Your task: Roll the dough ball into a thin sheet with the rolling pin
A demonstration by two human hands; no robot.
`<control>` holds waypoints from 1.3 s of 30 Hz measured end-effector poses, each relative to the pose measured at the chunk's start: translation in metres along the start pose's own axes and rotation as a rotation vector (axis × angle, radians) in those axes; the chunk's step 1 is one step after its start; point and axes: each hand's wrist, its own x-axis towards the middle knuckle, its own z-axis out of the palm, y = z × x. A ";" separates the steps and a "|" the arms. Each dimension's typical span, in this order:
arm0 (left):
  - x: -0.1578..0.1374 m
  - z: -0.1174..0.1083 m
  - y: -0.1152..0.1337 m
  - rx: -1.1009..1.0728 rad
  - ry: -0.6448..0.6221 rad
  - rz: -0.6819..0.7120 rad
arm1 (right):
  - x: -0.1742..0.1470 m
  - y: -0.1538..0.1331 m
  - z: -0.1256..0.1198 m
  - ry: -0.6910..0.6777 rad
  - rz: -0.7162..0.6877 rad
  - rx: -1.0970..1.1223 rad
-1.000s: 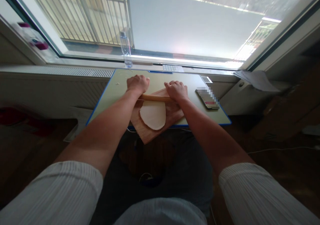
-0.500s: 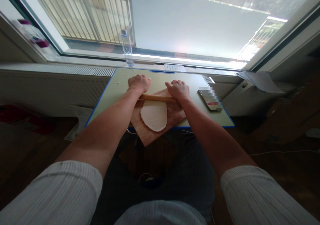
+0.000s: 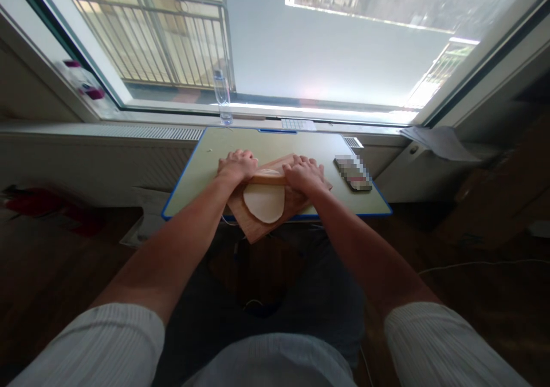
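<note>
A wooden rolling pin (image 3: 269, 177) lies across a flat, pale sheet of dough (image 3: 265, 202). My left hand (image 3: 237, 165) is closed over the pin's left end, and my right hand (image 3: 304, 173) over its right end. Most of the dough shows on the near side of the pin; a thin strip of it shows beyond. Under the dough is a brown wooden cutting board (image 3: 252, 231), set at an angle, with one corner sticking out past the table's near edge.
The small blue-edged table (image 3: 193, 178) stands against a radiator below the window. A phone (image 3: 353, 173) lies at its right. On the sill are a clear bottle (image 3: 223, 97) and a white gridded item (image 3: 298, 124). Papers (image 3: 440, 141) rest farther right.
The rolling pin, with both hands on it, has come nearer over the dough, leaving a strip of dough visible behind it. The camera view has tilted slightly.
</note>
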 end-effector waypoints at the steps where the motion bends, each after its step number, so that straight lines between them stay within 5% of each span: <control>1: -0.004 0.001 -0.001 -0.007 -0.009 0.000 | -0.005 0.000 0.001 0.016 0.003 -0.005; 11: -0.083 0.002 0.000 0.033 0.075 0.030 | -0.074 -0.003 0.012 0.196 -0.067 -0.097; 20: -0.170 0.010 -0.007 -0.017 0.222 0.095 | -0.136 0.002 0.014 0.202 -0.061 -0.048; 30: -0.136 0.009 0.001 -0.105 0.331 0.096 | -0.088 -0.010 0.009 0.154 -0.158 -0.035; 39: -0.120 0.010 0.002 -0.001 0.357 0.133 | -0.093 -0.006 0.020 0.197 -0.155 -0.096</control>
